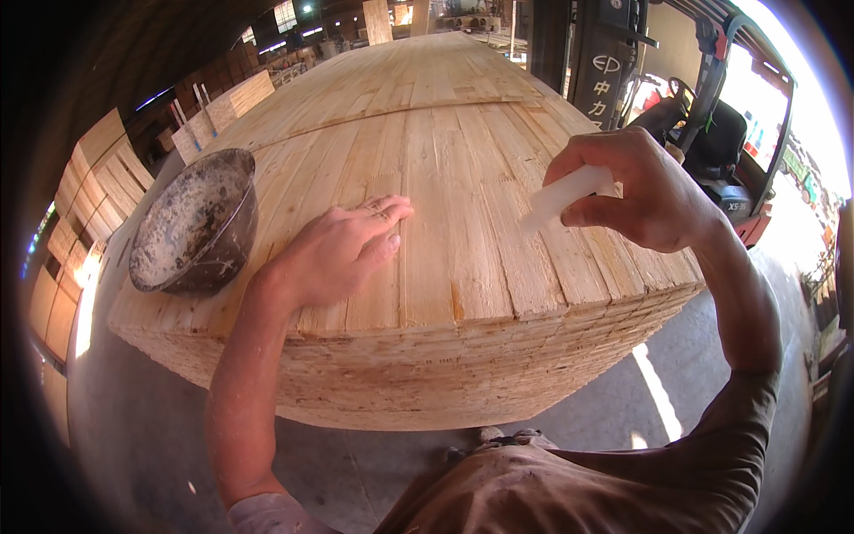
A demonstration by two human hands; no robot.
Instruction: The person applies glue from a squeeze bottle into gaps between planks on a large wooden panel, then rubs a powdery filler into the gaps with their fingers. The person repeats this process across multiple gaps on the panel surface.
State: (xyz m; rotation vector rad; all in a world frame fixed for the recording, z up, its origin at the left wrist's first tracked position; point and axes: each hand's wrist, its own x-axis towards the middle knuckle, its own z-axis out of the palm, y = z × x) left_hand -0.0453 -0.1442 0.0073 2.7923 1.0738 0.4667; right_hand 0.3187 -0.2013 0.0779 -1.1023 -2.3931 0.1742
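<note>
My right hand [636, 191] grips a pale, translucent flat scraper [572, 191] between thumb and fingers, over the right part of a wooden panel [445, 249]. The scraper's lower edge is blurred and close to the wood; whether it touches cannot be told. My left hand [347, 245] lies palm down on the panel near its front edge, fingers stretched out and holding nothing. To its left, a dark bowl [200, 222] caked with whitish-grey residue leans tilted on the panel. The panel is made of joined strips and tops a thick stack.
A second panel [400, 80] lies across the far part of the stack. A forklift [712, 133] stands at the right behind it. Stacked boards [102, 182] line the left side. Grey concrete floor [325, 454] surrounds the stack, and my body is close to its front edge.
</note>
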